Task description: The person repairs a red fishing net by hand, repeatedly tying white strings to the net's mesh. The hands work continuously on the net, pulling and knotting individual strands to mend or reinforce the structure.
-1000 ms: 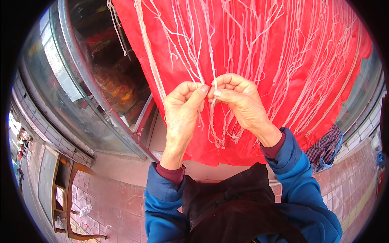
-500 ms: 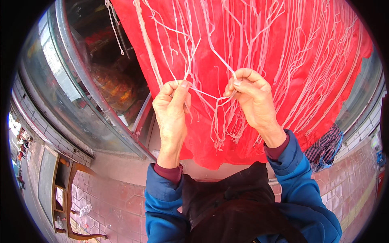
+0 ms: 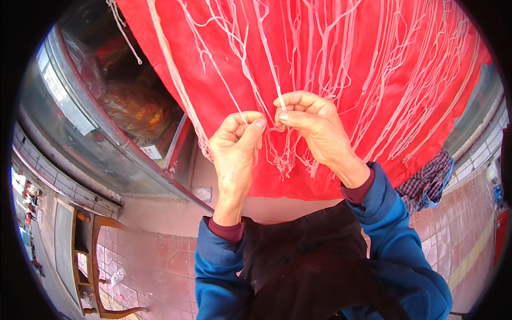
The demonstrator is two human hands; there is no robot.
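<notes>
Many long pale strings point(image 3: 397, 90) hang down over a bright red cloth point(image 3: 256, 181). My left hand point(image 3: 236, 146) pinches a thin string between thumb and forefinger, in front of the cloth's left part. Close to its right, my right hand point(image 3: 317, 122) pinches another string point(image 3: 268, 53) that comes down from above. A small gap lies between the two hands. Below and between them a tangled bunch of string ends point(image 3: 282, 157) dangles. A thicker bundle of strings point(image 3: 173, 74) runs down left of my left hand.
A glass case point(image 3: 125, 152) with a metal frame stands at the left, holding things in plastic. A wooden table point(image 3: 90, 266) is at lower left on the paved floor point(image 3: 165, 272). A checked cloth bundle point(image 3: 426, 181) lies at the right behind my right sleeve.
My hands have come closer together, the right one moving left. The string stretched between them no longer shows. The red cloth and strings have shifted up and left in view.
</notes>
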